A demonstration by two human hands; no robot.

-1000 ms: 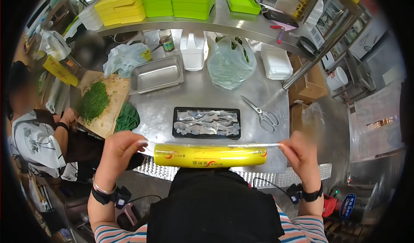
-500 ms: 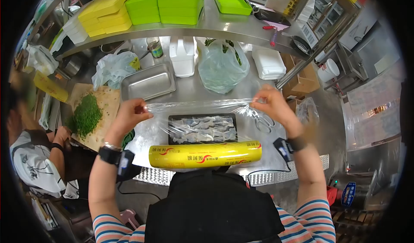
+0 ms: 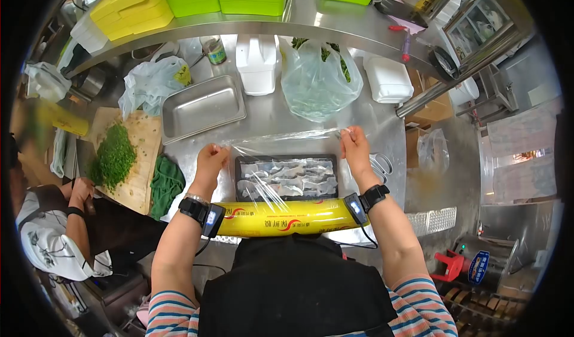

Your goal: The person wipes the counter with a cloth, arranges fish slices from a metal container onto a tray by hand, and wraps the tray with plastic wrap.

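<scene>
A sheet of clear cling film (image 3: 281, 136) stretches between my hands. My left hand (image 3: 210, 163) pinches its left corner, and my right hand (image 3: 357, 150) pinches the right one. Under the film lies a black tray (image 3: 239, 160) with rows of greyish-white, glossy food pieces (image 3: 287, 178) whose kind I cannot make out. Close to my body, the yellow cling film roll (image 3: 287, 218) lies crosswise in front of the tray, and the sheet runs up from it. Scissors (image 3: 381, 166) rest on the steel table just right of my right hand.
Beyond the film are a steel pan (image 3: 203, 107), a white container (image 3: 256, 68), a bag of greens (image 3: 320, 83) and a white box (image 3: 387, 80). At left, chopped greens (image 3: 116, 154) lie on a board (image 3: 143, 181) beside a green cloth (image 3: 167, 180). A co-worker's hand (image 3: 82, 188) is near the board.
Both hands have come closer together, each moving inward, and still hold the film's corners. The film between them is narrower, with bunched folds over the tray's left part. The camera view has shifted slightly.
</scene>
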